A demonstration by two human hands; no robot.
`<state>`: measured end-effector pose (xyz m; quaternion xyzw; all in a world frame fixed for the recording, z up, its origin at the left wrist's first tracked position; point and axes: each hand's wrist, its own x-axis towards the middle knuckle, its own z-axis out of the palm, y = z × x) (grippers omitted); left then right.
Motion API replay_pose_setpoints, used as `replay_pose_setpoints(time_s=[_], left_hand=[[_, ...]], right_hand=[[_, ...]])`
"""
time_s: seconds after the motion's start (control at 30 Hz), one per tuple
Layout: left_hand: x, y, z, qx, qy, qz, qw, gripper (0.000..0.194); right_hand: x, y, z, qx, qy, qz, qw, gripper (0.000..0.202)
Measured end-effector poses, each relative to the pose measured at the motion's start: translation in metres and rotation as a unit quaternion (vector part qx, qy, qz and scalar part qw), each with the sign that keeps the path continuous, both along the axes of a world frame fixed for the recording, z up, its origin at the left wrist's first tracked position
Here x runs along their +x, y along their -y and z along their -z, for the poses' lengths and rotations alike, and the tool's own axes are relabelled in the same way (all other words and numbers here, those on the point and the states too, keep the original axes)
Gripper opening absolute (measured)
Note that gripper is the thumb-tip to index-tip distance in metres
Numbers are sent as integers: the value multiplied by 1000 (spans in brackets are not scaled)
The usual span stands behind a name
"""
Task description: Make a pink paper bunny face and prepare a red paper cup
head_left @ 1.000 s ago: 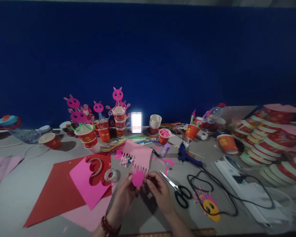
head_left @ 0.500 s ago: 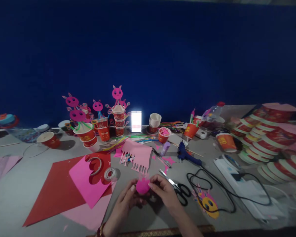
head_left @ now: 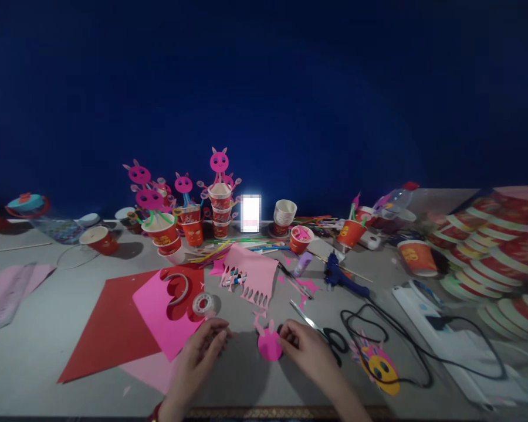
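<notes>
The pink disc (head_left: 269, 346) is near the front edge of the surface (head_left: 237, 381), about midway along it, between your left hand (head_left: 205, 351) and your right hand (head_left: 305, 346). Your right fingertips are at the disc's right side; whether they pinch it or only touch it is too small to tell. Your left hand is loosely curled and apart from the disc, with nothing visible in its grasp, the tape roll (head_left: 197, 306) just beside it. As for progress, the disc has its round outline, and two light pink ears (head_left: 271, 328) stand at its top, though you cannot tell here whether they are stuck on. The figures (head_left: 219, 162) in the cups (head_left: 222, 201) along the left part of the back edge have both ears and eyes (head_left: 215, 162); your disc looks blank, so, judged against them, it seems only partly made. The light pink sheet (head_left: 257, 272), from the disc towards the back edge, has a row of notches along its near side, with uncut paper left. The scissors (head_left: 324, 332) lie beside your right hand, and the glue gun (head_left: 341, 278) rests beyond them, towards the back edge.
</notes>
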<state>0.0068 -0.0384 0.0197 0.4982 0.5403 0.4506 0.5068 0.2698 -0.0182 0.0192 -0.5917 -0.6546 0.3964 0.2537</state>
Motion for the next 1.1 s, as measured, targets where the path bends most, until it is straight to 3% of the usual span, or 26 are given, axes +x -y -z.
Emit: replay_pose_setpoints(time_s=[0.17, 0.27, 0.33, 0.43, 0.53, 0.6, 0.7, 0.77, 0.8, 0.87, 0.93, 0.97, 1.03, 1.1], left_hand=[[-2, -8, -8, 33, -35, 3, 999, 26], [-13, -17, -9, 87, -117, 4, 989, 20], [-33, -28, -9, 163, -216, -24, 962, 17], [-71, -48, -7, 236, -374, -90, 892, 21], [-99, -64, -2, 229, -526, -64, 817, 27], [-105, -70, 2, 211, -565, -48, 797, 24], [-104, -74, 6, 201, -564, -43, 799, 20], [-105, -74, 5, 205, -545, -49, 812, 19], [-106, -74, 2, 205, -514, -55, 831, 19], [-109, -70, -6, 172, -387, -75, 903, 21], [-110, -65, -16, 89, -194, -108, 971, 31], [-110, -62, -20, 45, -99, -131, 985, 37], [-107, -58, -28, -5, 48, -169, 984, 45], [-103, -56, -33, 6, 130, -187, 974, 45]], right_hand=[[-2, -1, 0, 28, 40, -5, 999, 9], [-2, -1, 2, 37, 56, -6, 998, 9], [-1, 1, 3, 34, 67, -6, 997, 11], [2, 2, 5, 30, 77, -9, 997, 19], [5, 2, 8, 35, 78, -19, 996, 22], [5, 2, 9, 43, 71, -20, 996, 22], [5, 2, 11, 52, 59, -14, 997, 22], [6, 2, 11, 58, 57, -12, 997, 22], [6, 3, 11, 58, 55, -12, 997, 21], [6, 4, 10, 57, 46, -13, 997, 21], [6, 5, 8, 52, 32, -14, 998, 20], [7, 5, 8, 51, 23, -12, 998, 20], [7, 6, 7, 57, 5, -3, 998, 20], [8, 7, 8, 69, -17, 10, 997, 22]])
